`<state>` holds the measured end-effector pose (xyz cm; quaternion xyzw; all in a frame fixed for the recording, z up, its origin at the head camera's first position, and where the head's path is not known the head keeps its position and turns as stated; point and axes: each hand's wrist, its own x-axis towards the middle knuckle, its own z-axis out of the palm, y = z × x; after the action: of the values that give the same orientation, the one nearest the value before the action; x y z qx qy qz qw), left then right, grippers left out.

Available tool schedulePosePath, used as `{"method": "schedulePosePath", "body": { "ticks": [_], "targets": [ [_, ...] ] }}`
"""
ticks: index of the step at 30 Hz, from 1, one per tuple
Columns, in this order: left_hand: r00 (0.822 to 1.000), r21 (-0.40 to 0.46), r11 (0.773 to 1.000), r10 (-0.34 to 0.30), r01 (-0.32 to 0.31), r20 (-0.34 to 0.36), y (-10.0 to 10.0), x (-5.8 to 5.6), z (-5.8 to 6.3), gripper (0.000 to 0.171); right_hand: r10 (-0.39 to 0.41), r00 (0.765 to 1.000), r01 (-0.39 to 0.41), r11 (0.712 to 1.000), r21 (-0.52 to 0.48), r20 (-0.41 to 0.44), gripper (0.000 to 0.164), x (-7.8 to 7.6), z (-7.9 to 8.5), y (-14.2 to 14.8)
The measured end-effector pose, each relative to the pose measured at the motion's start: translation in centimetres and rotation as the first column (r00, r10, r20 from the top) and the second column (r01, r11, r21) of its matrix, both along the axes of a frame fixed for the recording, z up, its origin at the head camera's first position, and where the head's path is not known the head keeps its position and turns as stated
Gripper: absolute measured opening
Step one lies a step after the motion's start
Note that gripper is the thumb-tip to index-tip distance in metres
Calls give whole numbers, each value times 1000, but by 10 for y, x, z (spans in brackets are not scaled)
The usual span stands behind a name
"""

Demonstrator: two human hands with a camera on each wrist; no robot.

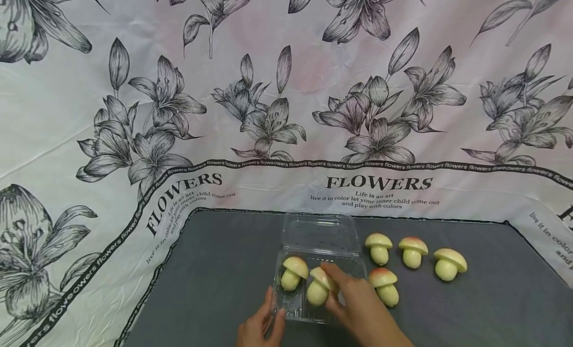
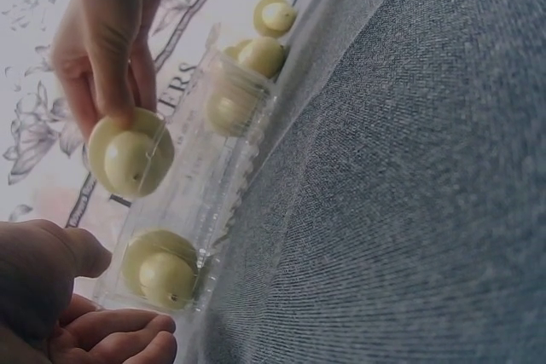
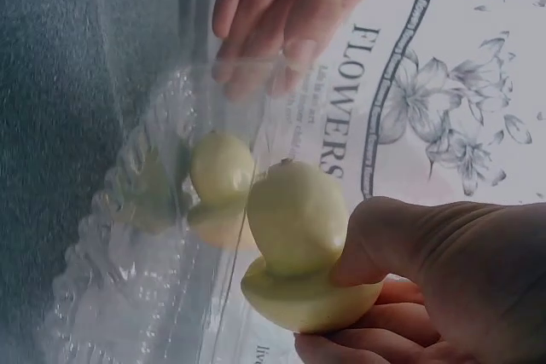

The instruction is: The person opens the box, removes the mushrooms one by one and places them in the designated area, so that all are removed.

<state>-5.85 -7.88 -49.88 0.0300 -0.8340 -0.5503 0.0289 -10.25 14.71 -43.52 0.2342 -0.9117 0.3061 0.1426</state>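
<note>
My right hand (image 1: 358, 300) pinches a toy mushroom (image 1: 317, 292), pale yellow with a red-tinged cap, between thumb and fingers. It holds this mushroom (image 3: 299, 228) over the right part of a clear plastic box (image 1: 293, 307), whose lid (image 1: 320, 233) is folded back. A second mushroom (image 1: 293, 275) sits in the box's left part. At the box's front left corner is my left hand (image 1: 260, 324), its thumb and relaxed fingers spread beside the wall. In the left wrist view, the left hand (image 2: 60, 296) lies close to the mushroom in the box (image 2: 162, 270).
Several more mushrooms stand right of the box: one (image 1: 384, 286) close to the right hand, others behind it, such as the rightmost mushroom (image 1: 449, 264). The dark grey table (image 1: 201, 287) ends at a flower-printed cloth (image 1: 268, 188).
</note>
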Motion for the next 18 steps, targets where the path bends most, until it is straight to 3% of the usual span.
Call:
{"method": "schedulePosePath", "body": {
  "ticks": [6,13,18],
  "targets": [
    [1000,11,1000,2,-2,-9,0,0,0,69,8,996,-11,1000,-27,-92,62,-1,0,6],
    [1000,14,1000,11,-11,-10,-1,-1,-2,69,-12,1000,11,998,-58,-24,66,0,6,15],
    [1000,20,1000,11,-11,-18,-1,-1,-3,69,-35,992,30,999,-43,-124,69,-1,10,25]
  ]
}}
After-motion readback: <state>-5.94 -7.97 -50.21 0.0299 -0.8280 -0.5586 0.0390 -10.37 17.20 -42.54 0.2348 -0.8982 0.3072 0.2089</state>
